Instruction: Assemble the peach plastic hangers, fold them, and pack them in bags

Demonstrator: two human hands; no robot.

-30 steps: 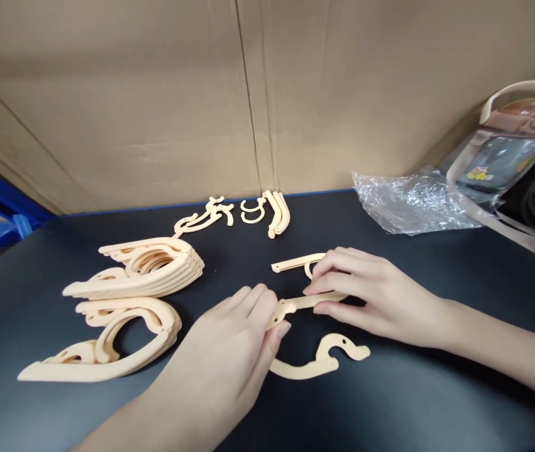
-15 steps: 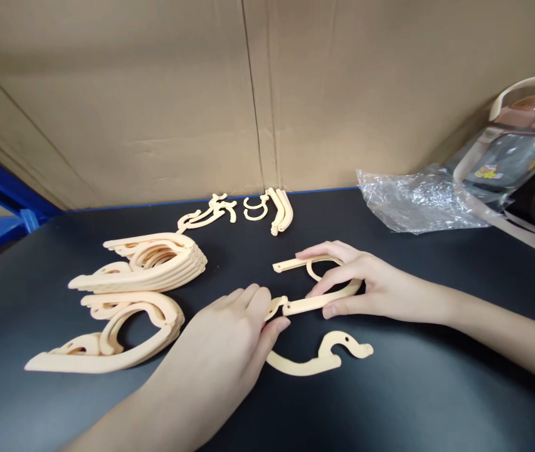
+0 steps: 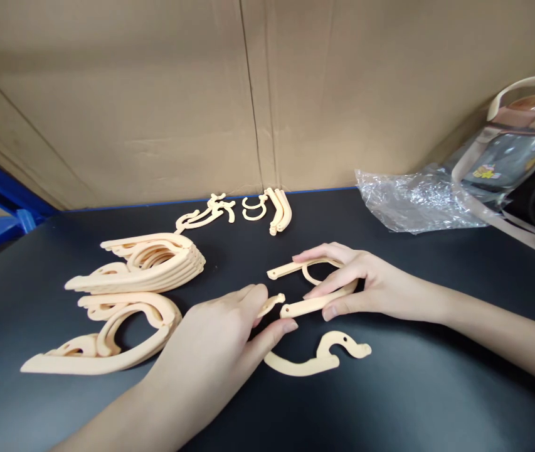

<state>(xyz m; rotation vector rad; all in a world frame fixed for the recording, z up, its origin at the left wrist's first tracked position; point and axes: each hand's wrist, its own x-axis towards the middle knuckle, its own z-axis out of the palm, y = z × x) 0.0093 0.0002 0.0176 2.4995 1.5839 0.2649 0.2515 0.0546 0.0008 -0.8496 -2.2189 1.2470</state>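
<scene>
Between the thumb and fingers of my right hand (image 3: 349,276) is a beige plastic folding hanger (image 3: 312,306), its two arms spread and pointing left, a curved inner part between them. My left hand (image 3: 229,336) is closed on a small curved beige hanger piece (image 3: 271,304); the rest of that piece is hidden behind my fingers. Its tip sits just off the holed end of the hanger's near arm, with a small gap. Below lies a loose hook-shaped hanger piece (image 3: 302,365) flat on the table, its left end partly hidden by my left hand.
Folded hangers (image 3: 154,276) lie stacked at the left. Several loose hanger pieces (image 3: 208,213) and some arm pieces (image 3: 281,210) are near the cardboard wall (image 3: 177,94). A crumpled clear plastic bag (image 3: 413,201) and a strapped bottle (image 3: 507,157) stand at the right on the black table (image 3: 413,389).
My left hand has drawn the small piece slightly up and away from the hanger arm's end, opening a gap. My right hand keeps its hold, barely shifted left.
</scene>
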